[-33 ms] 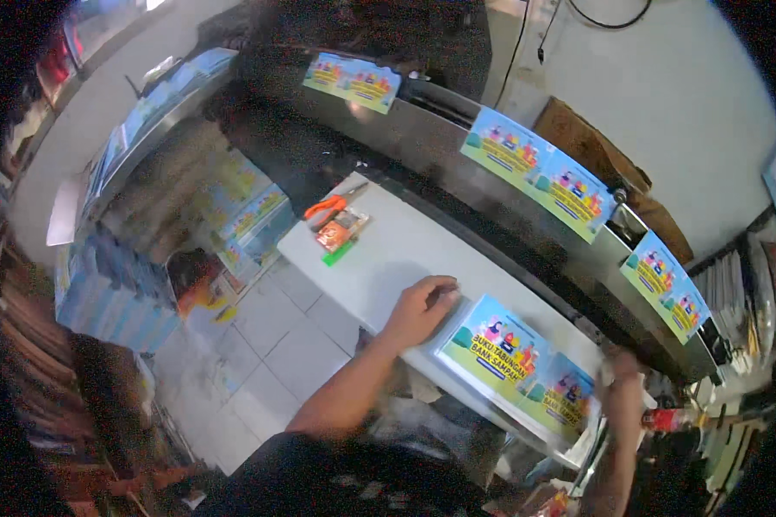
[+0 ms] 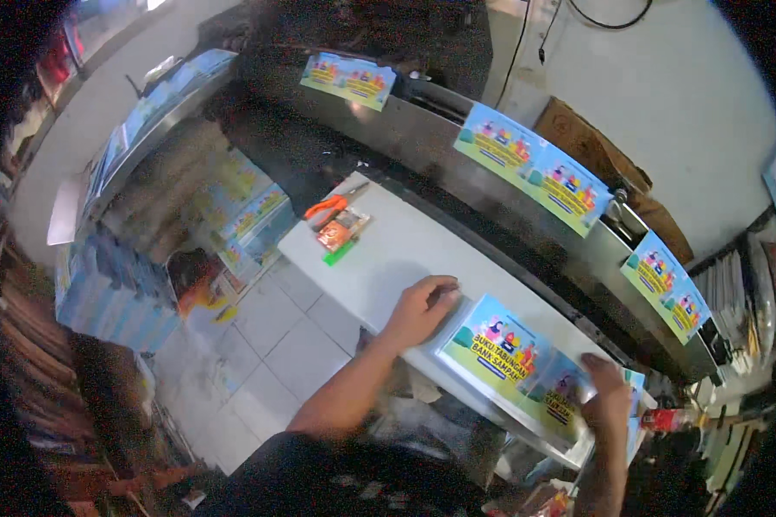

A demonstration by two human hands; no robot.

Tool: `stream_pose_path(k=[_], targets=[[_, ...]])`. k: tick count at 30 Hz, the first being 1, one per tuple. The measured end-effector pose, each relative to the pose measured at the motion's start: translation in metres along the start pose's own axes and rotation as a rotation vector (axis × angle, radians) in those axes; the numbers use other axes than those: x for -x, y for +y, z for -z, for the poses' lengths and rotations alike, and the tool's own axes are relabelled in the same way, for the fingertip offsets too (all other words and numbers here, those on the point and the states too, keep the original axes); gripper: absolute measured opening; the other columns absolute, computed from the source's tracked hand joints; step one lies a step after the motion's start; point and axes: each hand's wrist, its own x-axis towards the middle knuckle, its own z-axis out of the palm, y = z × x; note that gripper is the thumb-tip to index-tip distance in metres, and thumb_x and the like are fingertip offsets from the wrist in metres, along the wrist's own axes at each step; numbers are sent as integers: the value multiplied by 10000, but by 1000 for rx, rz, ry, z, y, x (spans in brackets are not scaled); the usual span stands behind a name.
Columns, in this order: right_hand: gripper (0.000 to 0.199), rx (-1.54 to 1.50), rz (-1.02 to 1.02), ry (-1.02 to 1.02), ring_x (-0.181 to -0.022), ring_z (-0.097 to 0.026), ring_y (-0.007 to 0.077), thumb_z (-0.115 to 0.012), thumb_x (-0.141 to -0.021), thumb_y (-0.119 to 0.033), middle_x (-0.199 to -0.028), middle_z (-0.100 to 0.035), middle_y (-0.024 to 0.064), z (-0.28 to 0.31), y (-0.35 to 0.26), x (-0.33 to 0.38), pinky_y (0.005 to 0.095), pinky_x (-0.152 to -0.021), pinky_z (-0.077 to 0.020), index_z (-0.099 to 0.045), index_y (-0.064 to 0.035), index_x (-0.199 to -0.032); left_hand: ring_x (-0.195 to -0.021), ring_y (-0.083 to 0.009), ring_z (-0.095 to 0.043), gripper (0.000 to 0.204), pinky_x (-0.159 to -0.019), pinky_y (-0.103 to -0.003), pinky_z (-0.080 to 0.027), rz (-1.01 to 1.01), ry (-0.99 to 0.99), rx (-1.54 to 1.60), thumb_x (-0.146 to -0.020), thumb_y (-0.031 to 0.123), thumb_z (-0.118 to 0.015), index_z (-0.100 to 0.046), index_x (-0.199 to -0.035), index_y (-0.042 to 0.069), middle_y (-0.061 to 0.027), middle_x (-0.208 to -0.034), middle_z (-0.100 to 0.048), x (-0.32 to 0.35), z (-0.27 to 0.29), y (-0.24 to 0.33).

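A colourful printed sheet (image 2: 507, 349) lies on the near right part of a white table (image 2: 388, 258). My left hand (image 2: 422, 306) rests with curled fingers on the sheet's left edge. My right hand (image 2: 608, 392) holds the sheet's right end at the table's corner. Whether more sheets lie beneath it cannot be told. At the table's far left corner lie orange-handled scissors (image 2: 329, 205), a small orange packet (image 2: 343, 229) and a green strip (image 2: 340, 252), well away from both hands.
Behind the table runs a long metal machine (image 2: 422, 142) with matching printed sheets (image 2: 530, 168) laid along its top. Stacks of printed paper (image 2: 233, 215) stand on the tiled floor (image 2: 276, 336) to the left. A cardboard box (image 2: 595, 138) leans on the wall.
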Motion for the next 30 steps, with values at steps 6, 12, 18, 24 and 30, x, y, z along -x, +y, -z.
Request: stream_pose_path(k=[6, 12, 18, 24, 30], targets=[[731, 122, 69, -212, -1140, -554, 386, -833, -660, -409, -1292, -567, 193, 19, -90, -7, 430, -966, -473, -583, -28, -1232, -1032, -198, -643, 287, -927, -329, -496, 14, -11, -22, -939, 183, -618, -612, -1183, 32, -123, -1103, -690, -1, -2, 12], [794, -72, -2, -361, -1155, -544, 366, -854, -639, -370, -1305, -556, 179, 24, -77, -11, 437, -981, -470, -540, -49, -1294, -1031, -208, -642, 302, -934, -334, -493, 5, 1, -1, -945, 198, -610, -603, -1199, 34, -120, -1120, -684, 0, 0, 2], [752, 114, -46, -295, -1236, -481, 372, -815, -688, -375, -1380, -508, 166, 5, -101, 2, 487, -1030, -406, -541, -28, -1296, -1022, -224, -656, 305, -897, -340, -505, 9, 27, 39, -929, 202, -639, -611, -1171, 18, -135, -1077, -687, 0, -4, 7], [735, 147, -38, -201, -1237, -473, 360, -801, -684, -359, -1388, -492, 186, -7, -118, 21, 489, -1019, -404, -545, -16, -1282, -1021, -213, -646, 308, -911, -332, -502, 2, 4, 54, -945, 210, -614, -610, -1194, 30, -128, -1109, -680, 6, 3, 10], [706, 76, -95, -139, -1197, -500, 374, -801, -688, -329, -1347, -520, 185, -9, -120, 24, 479, -1001, -423, -553, -19, -1271, -999, -212, -652, 299, -894, -338, -509, -35, -14, -2, -940, 218, -624, -622, -1171, 27, -128, -1102, -681, 1, -6, 10]])
